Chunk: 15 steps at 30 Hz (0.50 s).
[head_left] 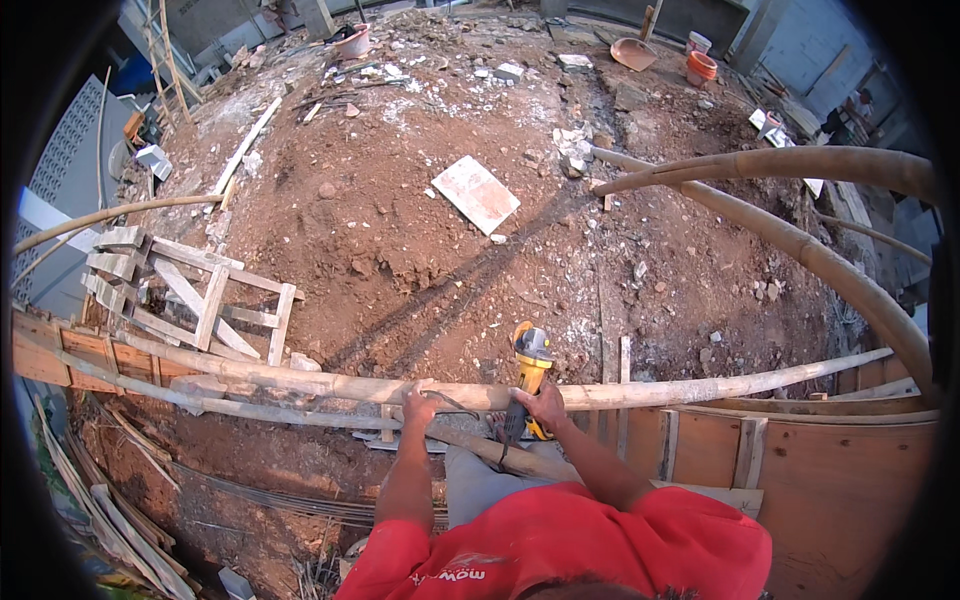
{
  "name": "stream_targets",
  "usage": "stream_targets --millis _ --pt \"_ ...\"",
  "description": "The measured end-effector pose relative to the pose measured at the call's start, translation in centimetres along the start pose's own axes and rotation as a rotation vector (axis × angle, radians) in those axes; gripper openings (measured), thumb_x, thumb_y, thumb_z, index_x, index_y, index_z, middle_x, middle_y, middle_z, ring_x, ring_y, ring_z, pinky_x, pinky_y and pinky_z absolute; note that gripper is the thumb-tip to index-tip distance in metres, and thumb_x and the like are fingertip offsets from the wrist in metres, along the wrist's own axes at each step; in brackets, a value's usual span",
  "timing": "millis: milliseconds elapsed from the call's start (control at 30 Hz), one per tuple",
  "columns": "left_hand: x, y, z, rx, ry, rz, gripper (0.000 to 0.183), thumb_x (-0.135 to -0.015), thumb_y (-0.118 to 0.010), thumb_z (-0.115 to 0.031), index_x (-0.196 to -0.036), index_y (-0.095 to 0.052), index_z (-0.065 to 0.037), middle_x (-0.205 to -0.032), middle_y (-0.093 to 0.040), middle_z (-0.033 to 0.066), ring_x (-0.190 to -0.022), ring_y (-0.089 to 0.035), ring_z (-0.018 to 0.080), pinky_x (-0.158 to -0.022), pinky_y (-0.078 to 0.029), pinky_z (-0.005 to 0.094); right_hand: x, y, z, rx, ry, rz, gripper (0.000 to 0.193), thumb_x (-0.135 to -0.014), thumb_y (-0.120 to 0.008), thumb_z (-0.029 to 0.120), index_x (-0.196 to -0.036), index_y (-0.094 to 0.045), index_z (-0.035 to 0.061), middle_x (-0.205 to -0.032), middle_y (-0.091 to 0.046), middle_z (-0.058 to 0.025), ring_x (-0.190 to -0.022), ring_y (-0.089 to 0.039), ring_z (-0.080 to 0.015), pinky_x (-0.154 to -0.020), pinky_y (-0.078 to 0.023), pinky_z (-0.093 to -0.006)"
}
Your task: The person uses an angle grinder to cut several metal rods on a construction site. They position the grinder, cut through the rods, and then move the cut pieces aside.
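Observation:
My right hand (pixel 546 407) grips a yellow-and-black angle grinder (pixel 533 362), its head pointing away from me above a long bamboo pole (pixel 320 383). A dark cord or strap (pixel 507 440) hangs below the grinder. At the same pole, to the left, my left hand (pixel 420 402) is closed, and a thin bent dark rod (pixel 456 403) runs from its fingers toward the right. Whether those fingers also touch the pole I cannot tell. Closer to me, a second bamboo pole (pixel 470 440) crosses under my forearms.
Wooden formwork panels (pixel 820 470) stand at the right, and a wooden frame (pixel 210 300) leans at the left. Thick bamboo poles (pixel 800 245) rise on the right. A pale square slab (pixel 476 195) lies on the rubble-strewn soil. Farther back are a shovel (pixel 633 54) and orange buckets (pixel 701 69).

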<state>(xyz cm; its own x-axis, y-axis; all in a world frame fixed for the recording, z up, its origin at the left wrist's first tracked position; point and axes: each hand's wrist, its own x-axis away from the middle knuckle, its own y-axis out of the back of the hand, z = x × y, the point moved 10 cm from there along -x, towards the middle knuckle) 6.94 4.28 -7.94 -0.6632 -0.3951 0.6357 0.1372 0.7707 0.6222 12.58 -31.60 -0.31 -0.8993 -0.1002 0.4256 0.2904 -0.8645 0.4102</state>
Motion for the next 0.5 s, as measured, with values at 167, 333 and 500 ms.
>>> stream_targets --millis 167,333,500 --pt "-2.3 -0.9 2.8 0.044 -0.037 -0.109 0.066 -0.074 -0.083 -0.020 -0.138 -0.066 -0.019 -0.126 -0.068 0.0207 -0.106 -0.069 0.0290 -0.090 -0.055 0.0398 -0.5 -0.2 -1.1 0.085 0.049 -0.027 0.062 -0.082 -0.079 0.054 -0.115 -0.068 0.0023 -0.096 -0.076 -0.0183 -0.088 -0.074 -0.0329 -0.080 -0.056 -0.0434" --pt "-2.6 -1.0 2.9 0.012 -0.069 -0.045 0.070 -0.076 -0.087 -0.033 -0.142 -0.062 -0.026 -0.142 -0.057 0.0202 -0.128 -0.060 0.0377 -0.107 -0.048 0.0459 0.2 0.0 0.6 0.016 0.009 0.058 0.065 -0.083 -0.078 0.055 -0.121 -0.066 0.0034 -0.105 -0.074 -0.0213 -0.102 -0.072 -0.0352 -0.089 -0.054 -0.0449" --pt "-1.4 -0.7 1.3 0.030 -0.021 -0.041 0.067 -0.077 -0.088 -0.024 -0.139 -0.064 -0.023 -0.137 -0.062 0.0194 -0.125 -0.062 0.0318 -0.101 -0.051 0.0432 0.0 0.2 -0.7 0.087 -0.033 0.021 0.066 -0.082 -0.078 0.057 -0.120 -0.068 0.0040 -0.107 -0.074 -0.0227 -0.103 -0.071 -0.0371 -0.091 -0.054 -0.0461"
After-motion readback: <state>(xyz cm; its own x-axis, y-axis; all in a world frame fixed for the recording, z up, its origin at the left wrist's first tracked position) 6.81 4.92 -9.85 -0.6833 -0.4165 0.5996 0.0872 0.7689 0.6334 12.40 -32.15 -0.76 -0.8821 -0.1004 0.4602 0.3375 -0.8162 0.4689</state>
